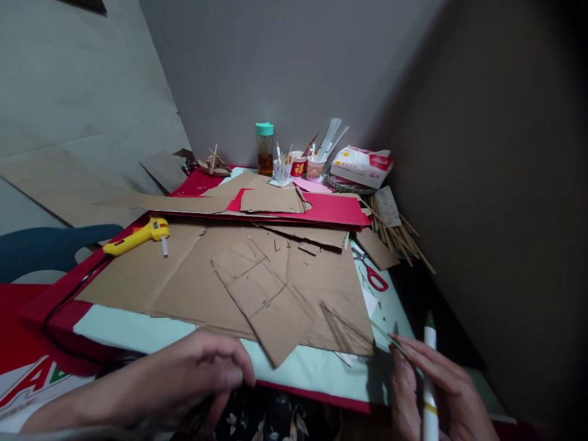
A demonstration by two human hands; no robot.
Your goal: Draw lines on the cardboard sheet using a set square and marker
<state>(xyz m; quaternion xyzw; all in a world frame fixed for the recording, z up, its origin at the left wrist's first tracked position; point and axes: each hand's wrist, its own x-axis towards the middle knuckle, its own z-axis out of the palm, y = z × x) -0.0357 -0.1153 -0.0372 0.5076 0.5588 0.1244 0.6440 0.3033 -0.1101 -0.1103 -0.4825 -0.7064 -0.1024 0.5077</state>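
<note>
My right hand, at the lower right, pinches a thin green strip between thumb and forefinger. A white marker with a dark green tip stands upright between its fingers. My left hand hovers at the table's front edge with its fingers curled; whether anything is in them is hidden. Between the hands, a cardboard piece with drawn lines lies slanted on a large cardboard sheet. Thin dark strips are near the sheet's right front corner.
A yellow glue gun with a black cable lies left. Red-handled scissors and a bundle of sticks are right. Red card and cardboard span the middle. Behind stand a bottle, cups and a tissue pack.
</note>
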